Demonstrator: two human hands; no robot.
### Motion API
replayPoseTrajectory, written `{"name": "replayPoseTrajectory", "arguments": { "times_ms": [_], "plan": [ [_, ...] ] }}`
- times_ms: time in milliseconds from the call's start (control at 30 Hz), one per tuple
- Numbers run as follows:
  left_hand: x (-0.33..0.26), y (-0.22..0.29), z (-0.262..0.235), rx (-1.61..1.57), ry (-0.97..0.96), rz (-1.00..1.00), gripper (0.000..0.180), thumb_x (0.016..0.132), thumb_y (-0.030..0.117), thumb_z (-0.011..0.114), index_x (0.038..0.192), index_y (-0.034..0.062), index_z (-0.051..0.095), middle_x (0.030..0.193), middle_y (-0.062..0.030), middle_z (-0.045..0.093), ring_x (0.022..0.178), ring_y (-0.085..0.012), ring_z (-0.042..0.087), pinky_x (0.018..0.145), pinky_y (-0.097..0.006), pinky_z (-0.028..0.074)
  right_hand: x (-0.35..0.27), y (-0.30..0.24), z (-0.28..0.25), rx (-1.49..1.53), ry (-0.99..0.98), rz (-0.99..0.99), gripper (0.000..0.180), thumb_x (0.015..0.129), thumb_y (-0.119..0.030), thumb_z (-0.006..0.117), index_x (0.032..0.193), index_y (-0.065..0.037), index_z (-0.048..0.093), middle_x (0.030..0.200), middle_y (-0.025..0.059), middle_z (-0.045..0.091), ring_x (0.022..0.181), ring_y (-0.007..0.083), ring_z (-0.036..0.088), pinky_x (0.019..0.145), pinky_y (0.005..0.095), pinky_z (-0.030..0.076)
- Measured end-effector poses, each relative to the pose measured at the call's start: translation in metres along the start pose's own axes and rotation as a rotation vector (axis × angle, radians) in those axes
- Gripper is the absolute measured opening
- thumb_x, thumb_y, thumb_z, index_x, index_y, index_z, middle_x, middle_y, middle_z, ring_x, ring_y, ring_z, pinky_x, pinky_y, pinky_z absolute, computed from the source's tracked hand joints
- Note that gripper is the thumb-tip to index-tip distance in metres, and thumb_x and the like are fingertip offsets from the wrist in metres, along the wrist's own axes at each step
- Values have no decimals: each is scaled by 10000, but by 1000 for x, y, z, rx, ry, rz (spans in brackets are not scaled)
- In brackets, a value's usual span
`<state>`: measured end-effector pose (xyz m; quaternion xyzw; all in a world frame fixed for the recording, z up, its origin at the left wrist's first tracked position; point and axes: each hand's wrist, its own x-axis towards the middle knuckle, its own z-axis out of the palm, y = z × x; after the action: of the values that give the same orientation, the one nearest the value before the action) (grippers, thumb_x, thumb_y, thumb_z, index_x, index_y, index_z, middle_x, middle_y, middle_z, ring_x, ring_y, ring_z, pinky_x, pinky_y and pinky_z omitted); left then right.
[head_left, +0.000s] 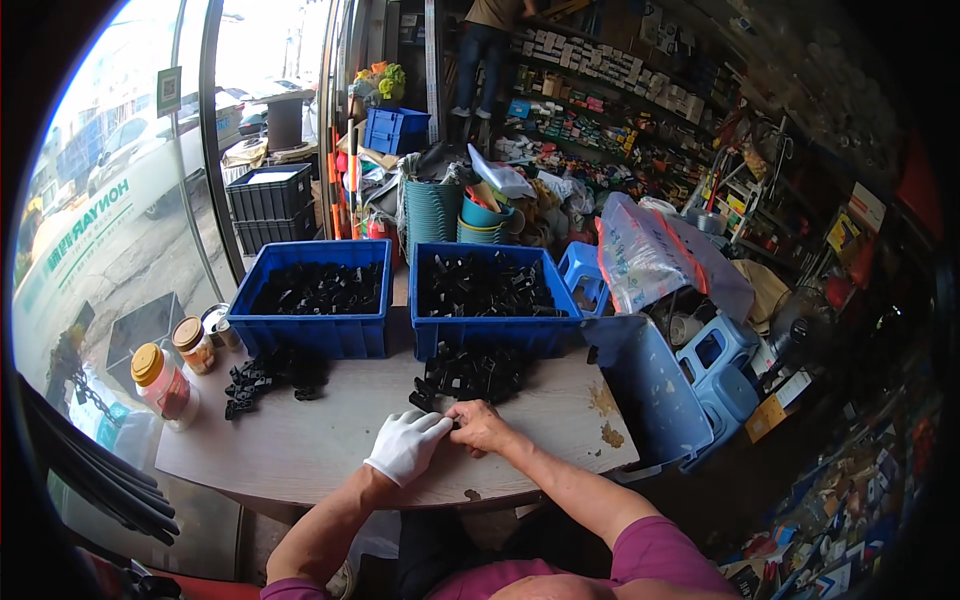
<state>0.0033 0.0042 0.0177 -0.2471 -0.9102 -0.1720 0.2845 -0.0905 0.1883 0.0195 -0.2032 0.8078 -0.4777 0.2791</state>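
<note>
My left hand (409, 444), in a white glove, and my bare right hand (481, 428) meet over the front part of the table (330, 445). Between their closed fingers a small black plastic piece (455, 424) shows, mostly covered, so its exact shape is hidden. Just beyond my hands lies a heap of similar black plastic pieces (482, 372), and a second, looser heap (262, 378) spreads farther left. Behind these heaps stand two blue plastic bins, the left bin (312, 335) and the right bin (492, 333), both holding many such black pieces.
Lidded jars (165, 388) stand at the table's left edge, beside a glass door. An open blue tub (655, 400) and blue stools (722, 365) crowd the right side. Stacked buckets (432, 222) are behind the bins. Farther back, a person (478, 60) stands near loaded shelves.
</note>
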Motion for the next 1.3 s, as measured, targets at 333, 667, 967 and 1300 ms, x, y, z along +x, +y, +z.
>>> {"name": "replayPoseTrajectory", "arguments": {
  "times_ms": [333, 667, 967, 1300],
  "plan": [
    [-15, 6, 4, 17, 57, -56, 342, 847, 115, 621, 1180, 93, 698, 980, -73, 712, 908, -287, 678, 766, -417, 541, 4, 6, 10, 31, -30, -32, 329, 795, -53, 725, 1117, -5, 675, 594, 0, 521, 431, 118, 536, 378, 299, 455],
    [-72, -88, -27, 261, 520, -531, 269, 850, 35, 676, 1105, 98, 730, 1098, -124, 728, 1022, -348, 666, 900, -437, 549, -32, 18, -42, 273, 140, 144, 376, 821, -159, 832, 1110, -27, 630, 692, 22, 605, 513, 119, 605, 453, 310, 578],
    [-103, -148, -52, 527, 158, -691, 152, 905, 276, 683, 939, 153, 764, 951, -88, 734, 878, -345, 680, 773, -471, 564, -74, 86, -156, 512, 830, 237, 254, 895, -191, 770, 1112, -121, 659, 570, 25, 532, 489, 195, 593, 554, 426, 616],
    [-77, -109, -33, 423, 118, -548, 243, 845, 214, 740, 1075, 133, 738, 1022, -85, 739, 932, -343, 679, 772, -463, 564, -42, 42, -76, 402, 498, 181, 328, 866, -213, 812, 1121, -66, 668, 617, 20, 567, 483, 143, 603, 512, 364, 616]
  ]
}}
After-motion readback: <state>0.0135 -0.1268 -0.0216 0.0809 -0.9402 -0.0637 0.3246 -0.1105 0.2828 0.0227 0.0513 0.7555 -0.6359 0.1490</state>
